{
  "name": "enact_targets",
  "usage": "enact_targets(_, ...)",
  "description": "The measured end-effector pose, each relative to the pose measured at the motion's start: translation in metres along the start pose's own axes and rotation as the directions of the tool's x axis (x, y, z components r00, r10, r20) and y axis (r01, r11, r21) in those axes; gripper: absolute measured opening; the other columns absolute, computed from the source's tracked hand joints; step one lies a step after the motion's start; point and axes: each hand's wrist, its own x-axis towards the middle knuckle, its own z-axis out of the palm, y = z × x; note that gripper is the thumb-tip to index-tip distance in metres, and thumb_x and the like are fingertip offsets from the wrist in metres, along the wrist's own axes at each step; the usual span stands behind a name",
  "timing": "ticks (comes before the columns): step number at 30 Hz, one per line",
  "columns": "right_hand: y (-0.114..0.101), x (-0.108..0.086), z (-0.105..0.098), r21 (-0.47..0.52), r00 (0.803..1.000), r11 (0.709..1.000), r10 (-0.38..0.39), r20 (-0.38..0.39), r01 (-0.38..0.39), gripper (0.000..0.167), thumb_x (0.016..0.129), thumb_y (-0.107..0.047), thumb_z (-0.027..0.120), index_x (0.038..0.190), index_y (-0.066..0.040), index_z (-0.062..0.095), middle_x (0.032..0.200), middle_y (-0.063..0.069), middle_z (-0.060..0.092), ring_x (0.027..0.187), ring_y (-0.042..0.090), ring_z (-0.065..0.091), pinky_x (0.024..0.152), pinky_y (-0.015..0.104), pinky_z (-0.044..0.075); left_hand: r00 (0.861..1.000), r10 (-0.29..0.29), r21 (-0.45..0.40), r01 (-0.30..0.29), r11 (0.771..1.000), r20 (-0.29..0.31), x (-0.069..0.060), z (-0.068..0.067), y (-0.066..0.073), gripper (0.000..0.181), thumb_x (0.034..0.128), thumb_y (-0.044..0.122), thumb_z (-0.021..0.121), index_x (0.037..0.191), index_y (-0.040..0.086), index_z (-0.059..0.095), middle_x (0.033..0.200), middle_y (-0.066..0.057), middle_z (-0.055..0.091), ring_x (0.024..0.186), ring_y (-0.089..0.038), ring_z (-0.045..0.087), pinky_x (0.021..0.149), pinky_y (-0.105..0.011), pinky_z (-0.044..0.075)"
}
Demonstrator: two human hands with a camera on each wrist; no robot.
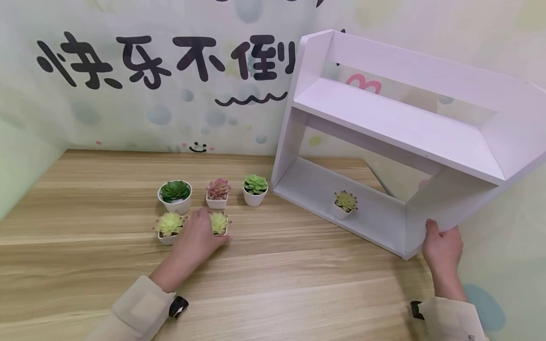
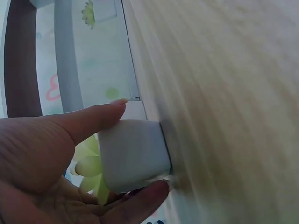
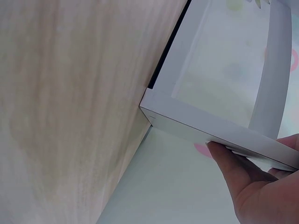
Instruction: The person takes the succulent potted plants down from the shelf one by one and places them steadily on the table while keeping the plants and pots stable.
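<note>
My left hand (image 1: 194,244) holds a light-green succulent (image 1: 219,222) in a small white pot. In the left wrist view, the thumb lies on one side of the pot (image 2: 135,154) and the fingers on the other, close above the tabletop. At the right, my right hand (image 1: 444,247) grips the side panel of a white two-tier shelf (image 1: 396,124). The right wrist view has its thumb against the panel's outer face, with the other fingers partly hidden behind. A yellow-green succulent (image 1: 345,202) in a white pot stands on the shelf's lower board.
Left of my left hand is another light-green succulent (image 1: 169,225). Behind it stand a dark-green succulent (image 1: 176,193), a pink one (image 1: 218,190) and a bright-green one (image 1: 255,187), all in white pots. A wall (image 1: 141,118) with lettering borders the wooden table (image 1: 277,284).
</note>
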Motion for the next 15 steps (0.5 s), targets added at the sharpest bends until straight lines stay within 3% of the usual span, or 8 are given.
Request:
enact_targets(4,0.001,0.000,0.000,-0.001,1.000,1.000,0.002,-0.003,-0.002,0.056,0.104,-0.031,0.034,0.143,0.009,0.041,0.139,0.039,0.050,0.124,0.053,0.049,0.096,0.068,0.038,1.000,0.004,-0.001,-0.004,1.000,0.012,-0.001,-0.001,0.002,0.089,0.0811,0.038,0.083,0.135,-0.019,0.042,0.129,-0.036,0.056,0.120,-0.050,0.056,0.100,-0.059,0.050)
enact_targets(8,0.001,0.000,0.000,0.000,1.000,1.000,0.003,-0.004,-0.003,0.056,0.104,-0.031,0.034,0.144,0.009,0.040,0.139,0.039,0.049,0.125,0.054,0.049,0.097,0.068,0.038,1.000,-0.002,0.005,0.002,1.000,0.013,-0.004,-0.003,0.007,0.106,0.0819,0.049,0.080,0.147,-0.017,0.030,0.143,-0.040,0.046,0.133,-0.054,0.047,0.108,-0.063,0.044)
enact_targets(11,0.001,0.000,0.000,0.000,1.000,1.000,0.004,-0.005,-0.004,0.056,0.104,-0.031,0.034,0.144,0.009,0.041,0.139,0.039,0.049,0.125,0.054,0.048,0.097,0.068,0.038,1.000,0.017,0.040,-0.017,0.999,-0.015,-0.008,-0.004,0.015,0.109,0.0846,0.052,0.077,0.152,-0.015,0.023,0.150,-0.039,0.039,0.139,-0.055,0.039,0.113,-0.064,0.038)
enact_targets(15,0.000,0.000,0.000,-0.002,1.000,1.000,0.008,-0.001,-0.008,0.057,0.104,-0.031,0.034,0.144,0.009,0.041,0.140,0.039,0.049,0.125,0.053,0.048,0.097,0.068,0.038,0.992,0.085,0.120,-0.074,0.990,-0.090,-0.014,-0.006,0.029,0.098,0.0890,0.050,0.072,0.152,-0.011,0.029,0.155,-0.037,0.034,0.146,-0.055,0.030,0.116,-0.067,0.033)
